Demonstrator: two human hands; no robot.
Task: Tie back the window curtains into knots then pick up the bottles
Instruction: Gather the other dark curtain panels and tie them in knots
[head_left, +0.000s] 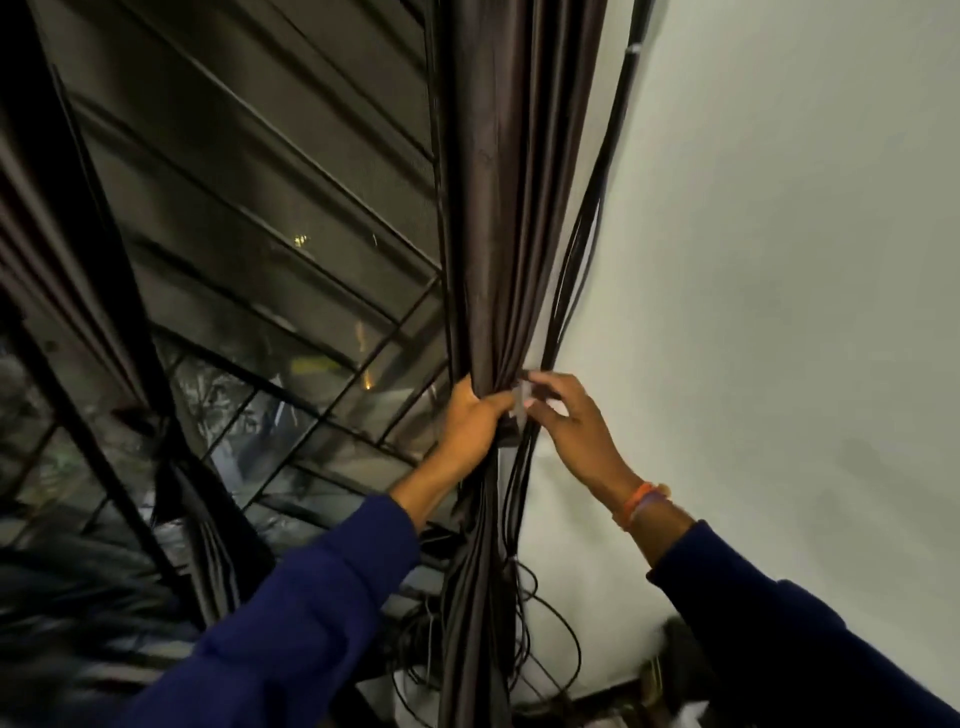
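Observation:
A dark brown curtain hangs gathered into a narrow bundle beside the white wall, right of the window. My left hand grips the bundle from the left, fingers wrapped round the folds. My right hand reaches in from the right at the same height, its fingertips at the curtain's edge and the black cables; whether it pinches cloth or a cable is unclear. A second dark curtain hangs at the left of the window, cinched at mid-height. No bottles are in view.
The window has glass louvres and black metal bars. Black cables run down the wall beside the curtain and coil loosely near the floor. The white wall fills the right side. Dark clutter sits at the bottom right.

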